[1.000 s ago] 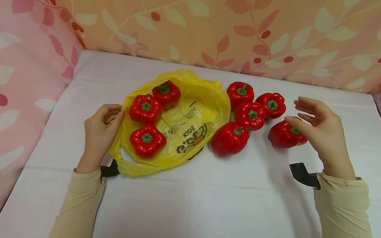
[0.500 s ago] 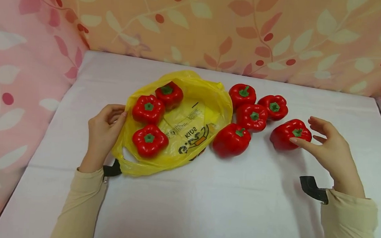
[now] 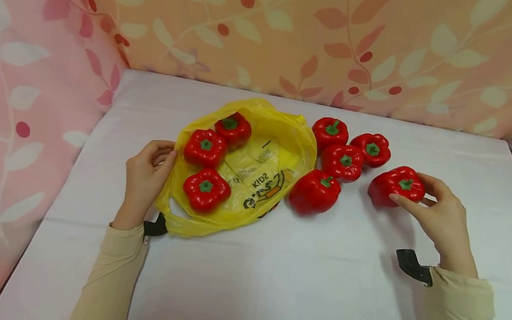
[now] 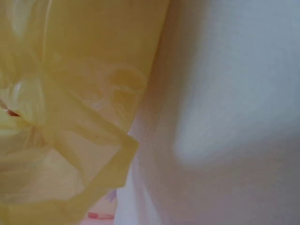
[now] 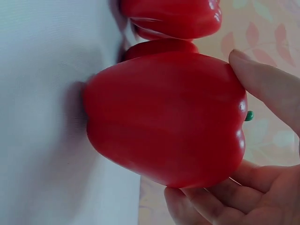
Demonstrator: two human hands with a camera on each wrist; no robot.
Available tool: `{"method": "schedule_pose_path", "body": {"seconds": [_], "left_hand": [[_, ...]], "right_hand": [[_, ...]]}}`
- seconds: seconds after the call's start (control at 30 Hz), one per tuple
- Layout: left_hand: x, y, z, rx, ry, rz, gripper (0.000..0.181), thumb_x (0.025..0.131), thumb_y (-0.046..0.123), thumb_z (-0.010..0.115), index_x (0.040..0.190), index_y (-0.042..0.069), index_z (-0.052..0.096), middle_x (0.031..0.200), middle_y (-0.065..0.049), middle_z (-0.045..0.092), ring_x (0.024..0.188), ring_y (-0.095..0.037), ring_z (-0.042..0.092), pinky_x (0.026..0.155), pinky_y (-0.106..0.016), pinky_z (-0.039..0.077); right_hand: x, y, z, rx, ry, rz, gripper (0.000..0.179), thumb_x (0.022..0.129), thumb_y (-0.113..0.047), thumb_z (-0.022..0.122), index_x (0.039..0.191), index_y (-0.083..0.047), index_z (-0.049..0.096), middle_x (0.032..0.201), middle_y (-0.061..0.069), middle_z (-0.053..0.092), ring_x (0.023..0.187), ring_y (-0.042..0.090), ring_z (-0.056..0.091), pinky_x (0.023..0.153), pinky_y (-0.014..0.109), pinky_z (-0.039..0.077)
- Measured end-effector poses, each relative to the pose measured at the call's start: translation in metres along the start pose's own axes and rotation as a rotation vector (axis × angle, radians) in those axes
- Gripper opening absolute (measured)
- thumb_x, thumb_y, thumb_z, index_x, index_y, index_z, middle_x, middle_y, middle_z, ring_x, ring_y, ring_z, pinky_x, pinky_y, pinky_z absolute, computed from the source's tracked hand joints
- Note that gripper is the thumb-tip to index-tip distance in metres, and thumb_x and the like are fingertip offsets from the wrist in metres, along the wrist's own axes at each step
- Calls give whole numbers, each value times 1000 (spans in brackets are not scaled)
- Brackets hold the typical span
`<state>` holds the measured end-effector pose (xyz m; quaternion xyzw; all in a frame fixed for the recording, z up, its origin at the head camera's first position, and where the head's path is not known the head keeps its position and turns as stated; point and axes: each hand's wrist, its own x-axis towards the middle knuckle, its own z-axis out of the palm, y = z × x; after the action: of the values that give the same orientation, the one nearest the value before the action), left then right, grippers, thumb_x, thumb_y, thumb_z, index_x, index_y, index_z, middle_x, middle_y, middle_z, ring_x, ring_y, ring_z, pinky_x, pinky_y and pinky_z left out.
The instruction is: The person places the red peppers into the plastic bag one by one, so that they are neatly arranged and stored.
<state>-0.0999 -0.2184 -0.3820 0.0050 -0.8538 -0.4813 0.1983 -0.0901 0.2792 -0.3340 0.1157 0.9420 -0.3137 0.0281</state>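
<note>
My left hand (image 3: 150, 175) pinches the left rim of a yellow plastic bag (image 3: 252, 214), which lies with its mouth spread wide. Inside the bag, at its left side, sit three red bell peppers with green stems, the front one (image 3: 207, 190) nearest me. At the right, my right hand (image 3: 443, 218) grips a red bell pepper (image 3: 394, 187), thumb on its near side and fingers round the far side. The right wrist view shows that pepper (image 5: 164, 119) between thumb and fingertips. In the left wrist view the bag's film (image 4: 93, 61) fills the left, and my fingers are out of sight.
Several more red bell peppers cluster just right of the bag, among them a front one (image 3: 313, 193) and a middle one (image 3: 342, 162). A white cloth (image 3: 274, 285) covers the table. Leaf-patterned fabric (image 3: 264, 36) rises behind and at the sides.
My right hand has come down onto the rightmost pepper and closed its fingers round it. My left hand keeps its pinch on the bag. The whole view has shifted slightly.
</note>
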Motion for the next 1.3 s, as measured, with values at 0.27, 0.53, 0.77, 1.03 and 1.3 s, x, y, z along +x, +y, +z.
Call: {"method": "schedule_pose_path", "body": {"seconds": [0.27, 0.53, 0.77, 1.03, 1.3], "left_hand": [[0, 1, 0, 2, 0, -4, 18, 89, 1, 62, 104, -9, 63, 98, -21, 68, 78, 19, 54, 72, -6, 49], [0, 1, 0, 7, -3, -9, 18, 89, 1, 62, 104, -9, 63, 98, -21, 68, 78, 19, 53, 72, -7, 49], [0, 1, 0, 8, -1, 1, 18, 89, 0, 62, 104, -9, 63, 98, -21, 68, 77, 19, 54, 71, -6, 49], [-1, 1, 0, 14, -4, 1, 18, 89, 1, 63, 104, -8, 63, 98, -20, 68, 81, 3, 64, 71, -7, 49], [0, 1, 0, 14, -4, 5, 18, 89, 0, 62, 104, -9, 62, 99, -20, 68, 86, -29, 68, 72, -7, 49]], "right_hand": [[-11, -5, -9, 67, 74, 1, 73, 84, -38, 70, 146, -15, 37, 139, 17, 44, 120, 27, 40, 67, -2, 38], [-20, -18, -13, 94, 102, -13, 72, 84, -34, 70, 146, -17, 37, 143, 13, 41, 121, 25, 39, 67, -2, 39], [-29, -29, -15, 258, 172, -99, 64, 80, -11, 75, 139, -14, 48, 127, -5, 54, 105, 5, 48, 74, 1, 43], [-35, -40, -12, 369, 181, -170, 63, 78, 2, 74, 136, -11, 52, 122, -6, 56, 104, 8, 52, 77, 3, 45], [-38, -50, -7, 564, 146, -265, 61, 75, 12, 72, 132, -6, 55, 123, 2, 57, 106, 13, 53, 79, 6, 47]]}}
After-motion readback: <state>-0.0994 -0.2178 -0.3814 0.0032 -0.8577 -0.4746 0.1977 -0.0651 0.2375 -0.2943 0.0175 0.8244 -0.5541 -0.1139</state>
